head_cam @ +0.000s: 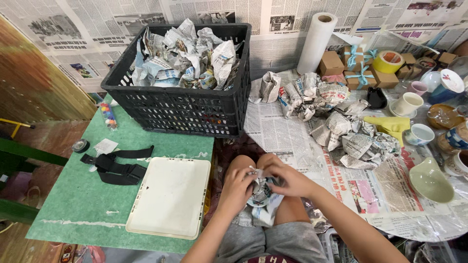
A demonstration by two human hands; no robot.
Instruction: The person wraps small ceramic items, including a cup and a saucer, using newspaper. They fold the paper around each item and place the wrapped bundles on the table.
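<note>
Both my left hand (237,189) and right hand (285,179) grip the newspaper-wrapped cup (262,194) on my lap, so I should fold the paper tight and evenly around it.

one black crate (180,104), one white tray (170,197), one paper roll (317,41), one tape roll (388,61), two hands (265,182)

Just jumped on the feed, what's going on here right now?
A seated person is wrapping a small dish in newspaper over their lap, left hand and right hand both pinching the paper around it. Ahead stands a black crate full of newspaper-wrapped bundles. More wrapped bundles lie on the paper-covered table at right, beside unwrapped cups and a green bowl.
</note>
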